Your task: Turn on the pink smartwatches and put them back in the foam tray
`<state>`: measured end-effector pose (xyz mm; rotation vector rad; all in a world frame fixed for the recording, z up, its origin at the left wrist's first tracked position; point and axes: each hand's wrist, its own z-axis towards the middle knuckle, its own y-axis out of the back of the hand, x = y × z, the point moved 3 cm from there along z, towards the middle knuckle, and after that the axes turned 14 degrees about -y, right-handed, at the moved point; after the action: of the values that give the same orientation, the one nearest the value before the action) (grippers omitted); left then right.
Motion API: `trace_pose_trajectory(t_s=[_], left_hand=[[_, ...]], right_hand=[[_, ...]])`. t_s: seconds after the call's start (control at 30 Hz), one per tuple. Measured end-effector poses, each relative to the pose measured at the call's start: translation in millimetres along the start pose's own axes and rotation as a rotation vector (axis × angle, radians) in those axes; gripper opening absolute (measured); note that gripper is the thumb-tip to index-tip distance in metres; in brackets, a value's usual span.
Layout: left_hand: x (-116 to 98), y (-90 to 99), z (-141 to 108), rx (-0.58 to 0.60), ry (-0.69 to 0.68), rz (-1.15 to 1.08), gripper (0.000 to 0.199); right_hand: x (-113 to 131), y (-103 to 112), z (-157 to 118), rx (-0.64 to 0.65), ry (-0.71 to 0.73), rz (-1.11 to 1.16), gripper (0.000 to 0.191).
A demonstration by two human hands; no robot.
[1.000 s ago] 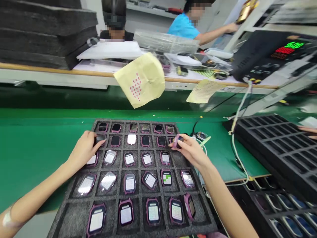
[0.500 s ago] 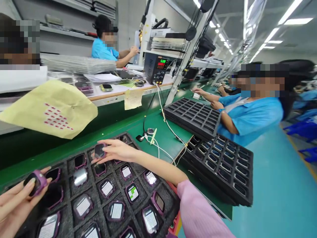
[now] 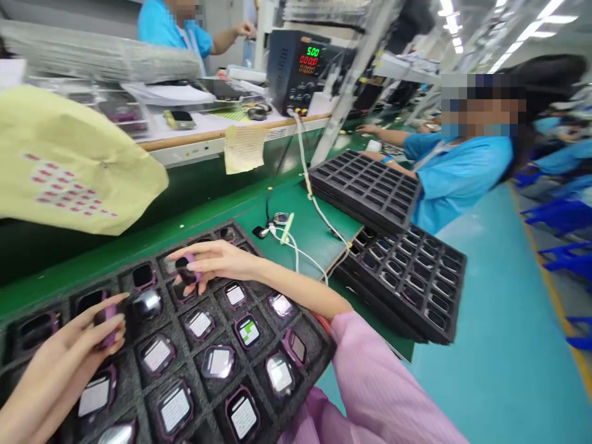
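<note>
My left hand (image 3: 99,330) grips a purple-cased smartwatch (image 3: 107,322) by its edges, above the left part of a black foam tray (image 3: 182,345). Farther back, my right hand (image 3: 217,262) pinches another purple smartwatch (image 3: 185,266), tilted over a compartment near the tray's rear edge. Purple-framed smartwatches fill many compartments. Several have lit white screens, one watch (image 3: 247,332) shows green and white, and others are dark. A tilted watch (image 3: 295,346) leans in a compartment at the right side.
Black trays (image 3: 365,188) are stacked on the green bench to the right, with a lower tray of watch frames (image 3: 416,277) beside them. White cables (image 3: 308,265) cross the bench. A power supply (image 3: 296,74) stands on the shelf. A yellow sheet (image 3: 87,166) hangs at left. A co-worker in blue (image 3: 467,166) sits at right.
My left hand has moved right and inward over the tray, with its watch. My right hand stays near the same compartment, its watch turned more edge-on. The camera view has tipped downward.
</note>
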<state>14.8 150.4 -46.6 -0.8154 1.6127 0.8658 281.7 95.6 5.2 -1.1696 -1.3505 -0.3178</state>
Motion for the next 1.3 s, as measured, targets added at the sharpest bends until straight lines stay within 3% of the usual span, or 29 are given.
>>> trace_pose_trajectory(t_s=[0.03, 0.13, 0.3, 0.47, 0.83, 1.3], left_hand=[[-13, -7.9, -7, -0.081, -0.025, -0.028, 0.049], [-37, -26.9, -13, -0.105, -0.15, -0.018, 0.048], [-42, -26.7, -13, -0.094, -0.316, 0.174, 0.04], [-43, -30.7, -17, -0.066, -0.483, 0.219, 0.038], [-55, -31.1, -22, -0.006, -0.482, 0.338, 0.034], [-53, -22.7, -18, -0.081, -0.499, 0.308, 0.034]], right_hand=[[0, -1, 0, 0.005, 0.0, -0.005, 0.06], [1, -1, 1, 0.02, 0.016, -0.027, 0.052], [4, -1, 6, -0.036, -0.005, -0.071, 0.045], [6, -8, 7, -0.112, -0.031, -0.129, 0.044], [10, -12, 7, -0.278, -0.02, -0.227, 0.04], [14, -12, 3, -0.296, -0.006, -0.211, 0.038]])
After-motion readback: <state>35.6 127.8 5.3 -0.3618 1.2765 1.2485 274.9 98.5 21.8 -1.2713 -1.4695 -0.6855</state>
